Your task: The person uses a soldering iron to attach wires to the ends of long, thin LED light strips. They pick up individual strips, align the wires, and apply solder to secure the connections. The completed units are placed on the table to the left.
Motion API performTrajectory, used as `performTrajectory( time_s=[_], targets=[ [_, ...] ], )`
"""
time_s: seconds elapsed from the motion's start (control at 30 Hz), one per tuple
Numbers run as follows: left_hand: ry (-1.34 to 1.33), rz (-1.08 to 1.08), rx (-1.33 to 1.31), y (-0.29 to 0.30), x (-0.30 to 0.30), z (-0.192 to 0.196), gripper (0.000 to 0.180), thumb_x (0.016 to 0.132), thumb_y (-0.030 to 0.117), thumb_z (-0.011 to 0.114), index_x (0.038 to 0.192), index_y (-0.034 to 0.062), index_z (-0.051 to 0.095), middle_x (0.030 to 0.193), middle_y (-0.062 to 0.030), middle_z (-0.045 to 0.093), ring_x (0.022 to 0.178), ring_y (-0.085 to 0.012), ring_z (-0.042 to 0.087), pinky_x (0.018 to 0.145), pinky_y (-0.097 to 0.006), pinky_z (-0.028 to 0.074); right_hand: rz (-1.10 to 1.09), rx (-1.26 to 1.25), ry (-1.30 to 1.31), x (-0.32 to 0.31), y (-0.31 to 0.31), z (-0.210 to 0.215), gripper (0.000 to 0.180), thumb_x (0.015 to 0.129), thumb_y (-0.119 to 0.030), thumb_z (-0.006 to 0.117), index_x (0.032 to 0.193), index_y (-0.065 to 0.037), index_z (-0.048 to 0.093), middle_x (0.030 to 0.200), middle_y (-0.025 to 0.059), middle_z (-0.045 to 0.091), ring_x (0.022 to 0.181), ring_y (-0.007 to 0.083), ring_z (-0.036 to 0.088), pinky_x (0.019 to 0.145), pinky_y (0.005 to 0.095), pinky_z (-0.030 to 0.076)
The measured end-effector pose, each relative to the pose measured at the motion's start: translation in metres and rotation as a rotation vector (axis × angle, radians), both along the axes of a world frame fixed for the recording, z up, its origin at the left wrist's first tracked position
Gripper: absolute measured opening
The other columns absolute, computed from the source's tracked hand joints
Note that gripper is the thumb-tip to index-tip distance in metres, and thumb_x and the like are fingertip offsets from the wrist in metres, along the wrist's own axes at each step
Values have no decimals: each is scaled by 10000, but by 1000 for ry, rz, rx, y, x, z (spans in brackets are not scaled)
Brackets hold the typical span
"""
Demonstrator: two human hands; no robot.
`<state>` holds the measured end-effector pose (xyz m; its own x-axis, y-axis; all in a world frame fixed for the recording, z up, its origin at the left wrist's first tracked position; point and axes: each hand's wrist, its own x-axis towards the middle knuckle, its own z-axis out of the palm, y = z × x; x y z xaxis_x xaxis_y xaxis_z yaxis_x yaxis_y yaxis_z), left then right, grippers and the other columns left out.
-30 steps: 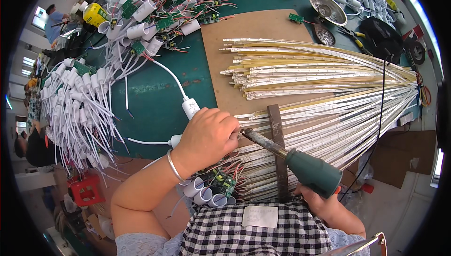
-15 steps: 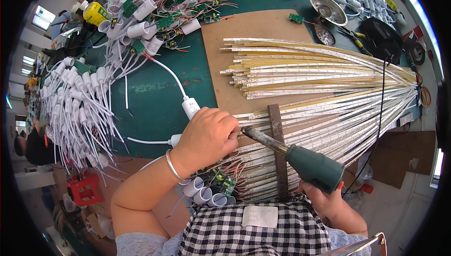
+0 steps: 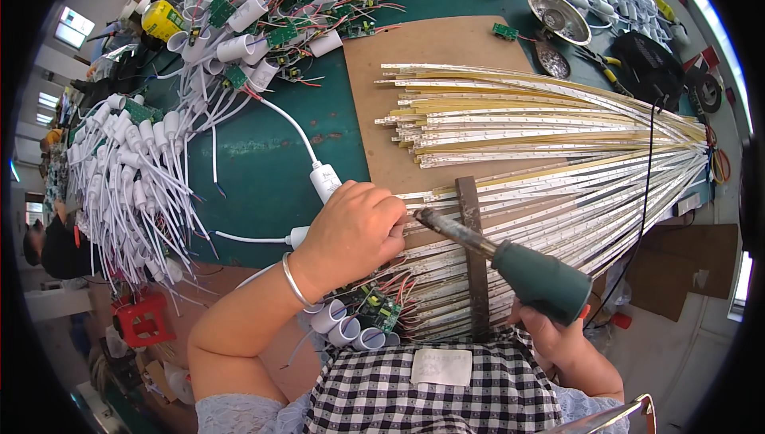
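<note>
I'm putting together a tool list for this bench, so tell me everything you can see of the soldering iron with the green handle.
The soldering iron has a thick dark-green handle, plastic by its look, wider toward the rear, and a stained metal shaft ending in a dark, blunt tip. The right grip holds its handle. It slants toward the upper left, crossing over a dark bar, its tip near the left grip. Whether it touches the pale strips is unclear.

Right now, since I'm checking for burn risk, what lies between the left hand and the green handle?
Between the left hand and green handle, the head view shows the iron's metal shaft, passing over the dark bar and white strips.
</note>
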<state>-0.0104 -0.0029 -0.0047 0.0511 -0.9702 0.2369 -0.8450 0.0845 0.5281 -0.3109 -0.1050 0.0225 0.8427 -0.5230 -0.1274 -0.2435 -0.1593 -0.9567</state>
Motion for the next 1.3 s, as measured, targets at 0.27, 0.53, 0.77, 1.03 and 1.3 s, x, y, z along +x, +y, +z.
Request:
performTrajectory(
  time_s=[0.27, 0.53, 0.77, 1.03, 1.3],
  targets=[
    [-15, 4, 31, 1, 0, 1, 128, 682, 41, 663, 729, 65, 546, 701, -85, 541, 696, -283, 541, 671, -391, 422, -338, 207, -217, 2, 7, 2, 584, 923, -312, 643, 1346, 29, 430, 1190, 188, 596, 656, 195, 648, 559, 282, 521],
    [-16, -4, 16, 2, 0, -2, 103, 696, 55, 656, 721, 66, 556, 711, -82, 555, 713, -287, 551, 684, -391, 431, -383, 215, -205, -2, 15, -1, 631, 910, -383, 652, 1332, 35, 437, 1178, 172, 590, 634, 177, 636, 464, 237, 471],
    [-54, -13, 39, 2, 2, -2, 96, 708, 65, 657, 724, 62, 562, 721, -79, 573, 742, -291, 575, 706, -392, 451, -376, 146, -273, -12, 19, -2, 573, 941, -337, 604, 1302, 77, 440, 1196, 176, 577, 652, 157, 619, 499, 240, 488],
    [-191, 4, 21, 2, -1, 2, 91, 714, 100, 669, 721, 103, 579, 712, -31, 565, 744, -239, 534, 712, -365, 387, -385, 149, -308, -22, 21, 0, 526, 947, -254, 564, 1329, 74, 414, 1198, 196, 566, 667, 174, 626, 519, 255, 503],
    [-231, 39, 48, 6, -4, 11, 86, 749, 127, 685, 750, 113, 600, 728, -11, 567, 785, -213, 532, 800, -371, 342, -407, 151, -334, -22, 22, -1, 531, 945, -272, 575, 1317, 73, 419, 1186, 202, 567, 657, 177, 628, 511, 257, 502]
  ],
)
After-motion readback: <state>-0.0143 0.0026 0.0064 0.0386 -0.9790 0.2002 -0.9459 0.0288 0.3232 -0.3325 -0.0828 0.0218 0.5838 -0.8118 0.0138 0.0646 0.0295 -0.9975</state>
